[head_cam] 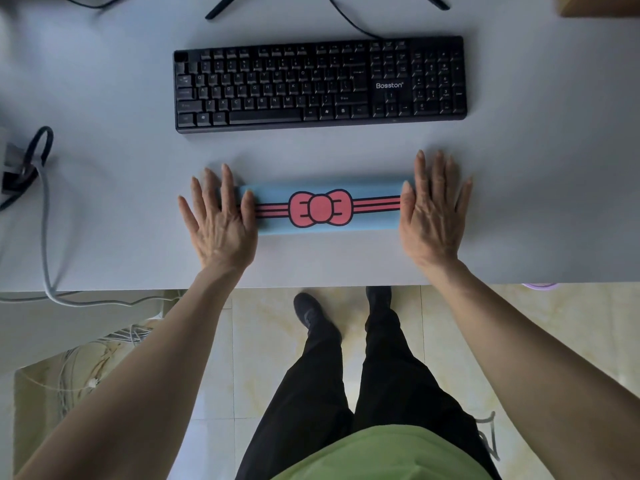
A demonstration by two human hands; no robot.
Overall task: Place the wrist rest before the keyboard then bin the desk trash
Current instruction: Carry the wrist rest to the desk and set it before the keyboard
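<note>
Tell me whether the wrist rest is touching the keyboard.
Apart. The head view shows a plain strip of bare desk between the wrist rest and the keyboard. The left hand and right hand lie flat over its ends.

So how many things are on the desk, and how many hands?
Keyboard: 1
Wrist rest: 1
Hands: 2, left and right, flat at the rest's ends
Total: 4
</note>
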